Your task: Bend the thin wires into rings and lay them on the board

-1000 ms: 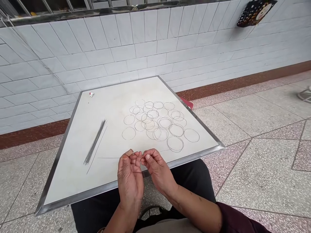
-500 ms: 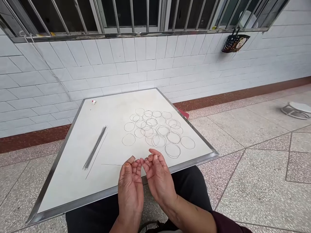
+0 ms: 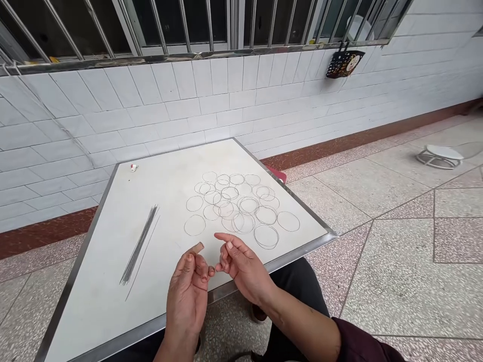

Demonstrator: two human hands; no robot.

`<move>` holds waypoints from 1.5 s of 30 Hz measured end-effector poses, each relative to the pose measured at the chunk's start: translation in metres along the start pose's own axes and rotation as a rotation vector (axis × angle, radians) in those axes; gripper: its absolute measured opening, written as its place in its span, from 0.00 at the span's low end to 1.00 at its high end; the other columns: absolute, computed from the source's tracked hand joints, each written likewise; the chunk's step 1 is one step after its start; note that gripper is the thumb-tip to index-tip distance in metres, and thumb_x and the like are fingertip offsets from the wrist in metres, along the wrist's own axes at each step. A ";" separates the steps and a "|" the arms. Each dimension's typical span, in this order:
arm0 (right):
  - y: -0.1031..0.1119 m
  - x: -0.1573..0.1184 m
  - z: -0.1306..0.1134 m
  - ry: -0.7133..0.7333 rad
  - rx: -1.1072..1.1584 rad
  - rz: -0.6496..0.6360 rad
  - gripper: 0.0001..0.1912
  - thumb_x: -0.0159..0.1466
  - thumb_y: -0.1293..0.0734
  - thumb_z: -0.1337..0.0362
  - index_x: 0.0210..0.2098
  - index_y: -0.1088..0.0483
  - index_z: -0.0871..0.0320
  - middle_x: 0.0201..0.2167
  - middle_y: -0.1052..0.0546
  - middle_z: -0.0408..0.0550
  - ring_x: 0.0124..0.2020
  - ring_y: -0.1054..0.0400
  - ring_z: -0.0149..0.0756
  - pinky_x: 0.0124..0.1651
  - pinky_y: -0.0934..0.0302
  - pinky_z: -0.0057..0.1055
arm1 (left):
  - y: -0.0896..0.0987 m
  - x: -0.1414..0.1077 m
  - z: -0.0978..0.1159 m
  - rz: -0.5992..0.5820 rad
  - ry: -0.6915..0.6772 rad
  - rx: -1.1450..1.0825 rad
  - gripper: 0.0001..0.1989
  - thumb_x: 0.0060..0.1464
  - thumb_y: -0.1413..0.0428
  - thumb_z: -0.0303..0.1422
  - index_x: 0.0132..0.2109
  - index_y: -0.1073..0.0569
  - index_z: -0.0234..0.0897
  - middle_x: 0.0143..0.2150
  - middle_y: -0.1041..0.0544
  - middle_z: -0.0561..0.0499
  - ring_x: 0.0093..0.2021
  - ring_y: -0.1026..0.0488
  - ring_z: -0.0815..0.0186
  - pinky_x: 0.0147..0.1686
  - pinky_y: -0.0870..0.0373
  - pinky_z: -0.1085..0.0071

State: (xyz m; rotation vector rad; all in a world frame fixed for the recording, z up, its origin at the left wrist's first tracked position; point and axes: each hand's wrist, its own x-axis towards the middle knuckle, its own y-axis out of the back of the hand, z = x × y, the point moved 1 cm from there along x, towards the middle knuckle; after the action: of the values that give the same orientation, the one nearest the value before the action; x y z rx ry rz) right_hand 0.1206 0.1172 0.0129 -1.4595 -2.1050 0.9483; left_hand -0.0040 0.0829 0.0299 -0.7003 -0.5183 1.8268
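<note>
A black bag [image 3: 344, 64] hangs below the barred window [image 3: 199, 22].

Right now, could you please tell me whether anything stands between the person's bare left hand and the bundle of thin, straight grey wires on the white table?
Only a single straight grey wire, lying on the white tabletop between the left hand and the bundle; nothing else visible stands in the way.

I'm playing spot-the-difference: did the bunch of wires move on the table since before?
No. The camera view shifted, but against the table, the bunch of wires lies in the same place.
</note>
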 end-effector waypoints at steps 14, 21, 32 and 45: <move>0.020 0.076 -0.031 0.041 -0.710 -0.393 0.26 0.69 0.40 0.61 0.66 0.43 0.41 0.40 0.33 0.40 0.27 0.29 0.23 0.38 0.34 0.29 | 0.004 0.068 0.048 -0.396 0.237 0.412 0.12 0.55 0.39 0.39 0.35 0.20 0.33 0.22 0.25 0.49 0.25 0.28 0.64 0.41 0.29 0.61; 0.026 0.102 -0.037 0.130 -0.996 -0.462 0.27 0.69 0.42 0.67 0.65 0.42 0.38 0.44 0.32 0.42 0.25 0.29 0.23 0.40 0.33 0.31 | 0.005 0.102 0.046 -0.477 0.295 0.465 0.16 0.56 0.40 0.42 0.32 0.20 0.33 0.21 0.24 0.45 0.24 0.26 0.62 0.36 0.29 0.63; 0.052 0.122 -0.028 0.183 -1.091 -0.397 0.32 0.69 0.43 0.71 0.68 0.49 0.37 0.53 0.32 0.46 0.26 0.27 0.24 0.41 0.31 0.34 | 0.012 0.148 0.030 -0.504 0.318 0.518 0.16 0.59 0.43 0.42 0.46 0.20 0.36 0.19 0.28 0.53 0.19 0.31 0.66 0.34 0.28 0.63; 0.064 0.125 -0.018 0.140 -1.230 -0.486 0.34 0.66 0.45 0.79 0.66 0.47 0.43 0.55 0.37 0.48 0.29 0.31 0.20 0.42 0.31 0.29 | 0.031 0.154 0.023 -0.459 0.428 0.535 0.15 0.59 0.43 0.41 0.46 0.20 0.35 0.22 0.23 0.49 0.26 0.26 0.64 0.29 0.32 0.69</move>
State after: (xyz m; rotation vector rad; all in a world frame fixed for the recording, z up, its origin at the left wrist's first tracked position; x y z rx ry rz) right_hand 0.1281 0.2532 -0.0273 -1.2032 -2.8269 -0.7688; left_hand -0.0815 0.2160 -0.0070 -0.5232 0.0969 1.2510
